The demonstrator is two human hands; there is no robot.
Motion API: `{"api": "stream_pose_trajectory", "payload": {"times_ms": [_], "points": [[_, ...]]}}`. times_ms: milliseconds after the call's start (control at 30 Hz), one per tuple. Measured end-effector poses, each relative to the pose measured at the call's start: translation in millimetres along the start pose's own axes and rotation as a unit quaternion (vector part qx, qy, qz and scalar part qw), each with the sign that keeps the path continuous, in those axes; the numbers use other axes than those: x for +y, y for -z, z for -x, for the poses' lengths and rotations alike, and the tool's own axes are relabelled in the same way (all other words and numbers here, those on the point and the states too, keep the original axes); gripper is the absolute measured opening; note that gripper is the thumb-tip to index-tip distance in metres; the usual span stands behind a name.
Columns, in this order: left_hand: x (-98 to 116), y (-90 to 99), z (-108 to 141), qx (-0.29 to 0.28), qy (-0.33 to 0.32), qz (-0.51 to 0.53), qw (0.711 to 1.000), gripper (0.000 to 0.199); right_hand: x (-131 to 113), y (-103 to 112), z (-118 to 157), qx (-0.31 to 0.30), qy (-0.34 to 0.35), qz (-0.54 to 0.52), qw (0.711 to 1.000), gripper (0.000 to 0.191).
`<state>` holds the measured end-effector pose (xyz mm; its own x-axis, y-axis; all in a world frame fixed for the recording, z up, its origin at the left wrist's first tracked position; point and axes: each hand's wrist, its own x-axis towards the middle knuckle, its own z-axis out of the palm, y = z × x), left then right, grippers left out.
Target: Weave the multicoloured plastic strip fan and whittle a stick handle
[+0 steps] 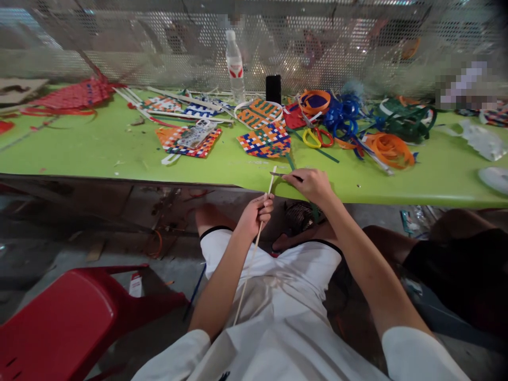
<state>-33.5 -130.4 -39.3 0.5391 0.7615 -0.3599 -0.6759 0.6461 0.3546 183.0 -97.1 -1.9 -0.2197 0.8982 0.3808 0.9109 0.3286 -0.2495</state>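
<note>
My left hand (260, 211) is closed around a thin pale strip (271, 184), which looks like split bamboo or cane. Its long tail runs down over my lap toward my shirt. In my right hand (311, 184) is a small knife (278, 174), its thin dark blade lying across the strip's upper end near the table edge. Just beyond my hands, a woven piece of orange, blue and white strips (265, 139) rests on the table. A green strip (291, 162) trails from it toward my right hand.
The green table (190, 173) carries yellow-and-red scissors (318, 138), orange strip coils (391, 150), a water bottle (235, 69), a black phone (273, 89) and a phone in a patterned case (197, 133). A red chair (67, 312) stands at left. Another person's leg (391, 243) is at right.
</note>
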Motion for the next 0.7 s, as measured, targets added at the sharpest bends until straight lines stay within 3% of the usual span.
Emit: {"api": "stream_pose_trajectory", "payload": {"times_ms": [200, 467, 700], "points": [[2.0, -0.3, 1.4, -0.001, 0.012, -0.006, 1.000, 0.025, -1.2, 0.8, -5.5, -0.010, -0.064, 0.031, 0.997, 0.055], [-2.3, 1.0, -1.9, 0.010, -0.028, -0.049, 0.998, 0.007, -1.9, 3.2, -2.8, -0.025, -0.039, 0.024, 0.999, 0.059], [-10.5, 6.2, -1.1, 0.019, -0.085, -0.133, 0.987, 0.020, 0.8, -3.7, -7.4, -0.001, -0.096, 0.057, 0.994, 0.062]]}}
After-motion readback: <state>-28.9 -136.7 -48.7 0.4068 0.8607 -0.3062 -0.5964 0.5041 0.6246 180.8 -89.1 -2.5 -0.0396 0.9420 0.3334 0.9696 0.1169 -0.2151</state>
